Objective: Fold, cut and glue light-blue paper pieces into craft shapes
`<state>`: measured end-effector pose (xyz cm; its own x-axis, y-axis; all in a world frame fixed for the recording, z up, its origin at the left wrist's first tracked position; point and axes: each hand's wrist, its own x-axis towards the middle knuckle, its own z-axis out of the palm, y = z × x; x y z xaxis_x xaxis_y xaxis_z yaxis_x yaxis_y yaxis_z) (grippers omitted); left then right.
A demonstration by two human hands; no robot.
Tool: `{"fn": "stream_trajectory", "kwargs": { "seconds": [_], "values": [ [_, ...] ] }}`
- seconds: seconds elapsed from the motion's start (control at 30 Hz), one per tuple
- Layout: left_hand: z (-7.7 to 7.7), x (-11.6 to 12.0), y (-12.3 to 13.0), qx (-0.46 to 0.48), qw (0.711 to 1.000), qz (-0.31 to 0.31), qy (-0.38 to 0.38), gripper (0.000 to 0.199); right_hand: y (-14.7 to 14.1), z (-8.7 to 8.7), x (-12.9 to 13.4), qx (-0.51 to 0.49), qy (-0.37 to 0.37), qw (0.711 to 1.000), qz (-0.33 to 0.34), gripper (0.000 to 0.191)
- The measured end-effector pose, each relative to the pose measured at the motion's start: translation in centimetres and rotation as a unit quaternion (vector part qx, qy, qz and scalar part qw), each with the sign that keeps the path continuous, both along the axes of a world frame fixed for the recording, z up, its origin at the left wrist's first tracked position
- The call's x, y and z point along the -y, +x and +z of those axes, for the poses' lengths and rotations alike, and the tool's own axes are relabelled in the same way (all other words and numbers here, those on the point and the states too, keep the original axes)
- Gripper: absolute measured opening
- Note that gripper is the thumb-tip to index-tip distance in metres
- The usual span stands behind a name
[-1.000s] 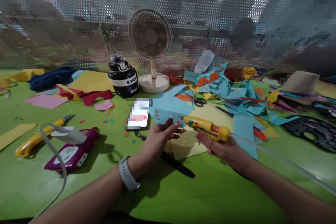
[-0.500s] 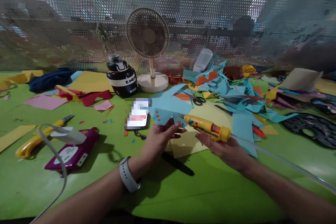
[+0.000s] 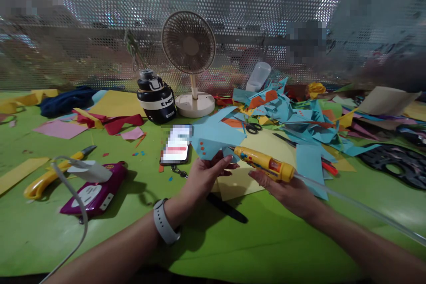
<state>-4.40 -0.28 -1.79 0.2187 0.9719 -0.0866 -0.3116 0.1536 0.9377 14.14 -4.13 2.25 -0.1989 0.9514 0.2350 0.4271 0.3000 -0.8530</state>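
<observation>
Pointing left, the glue gun lies between hands.

Beige paper now wider rightward

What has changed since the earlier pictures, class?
Very little: the left hand, with the dotted blue paper, eased slightly lower in view. Nothing was taken up or let go; the right hand keeps the glue gun. Fan, black bottle and phone stayed put.
</observation>
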Motion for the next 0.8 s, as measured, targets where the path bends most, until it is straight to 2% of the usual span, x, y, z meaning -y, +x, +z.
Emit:
{"fn": "stream_trajectory", "kwargs": {
  "seconds": [0.2, 0.33, 0.63, 0.8],
  "values": [
    [-0.2, 0.0, 0.1, -0.003, 1.000, 0.000, 0.005, 0.018, 0.2, -0.4, 0.1, 0.022, -0.017, 0.999, -0.019, 0.027],
    [-0.1, 0.0, 0.1, -0.013, 1.000, 0.006, 0.004, 0.019, 0.3, -0.7, 0.0, 0.023, -0.037, 0.999, -0.007, 0.029],
    [0.0, 0.1, 0.1, -0.014, 1.000, 0.012, 0.021, 0.016, 0.0, 0.3, 0.1, 0.026, -0.027, 0.999, -0.004, 0.025],
    [-0.5, -0.2, 0.1, -0.024, 0.999, 0.020, 0.038, 0.017, 0.2, -0.2, 0.0, 0.026, -0.033, 0.999, 0.001, 0.030]
  ]
}}
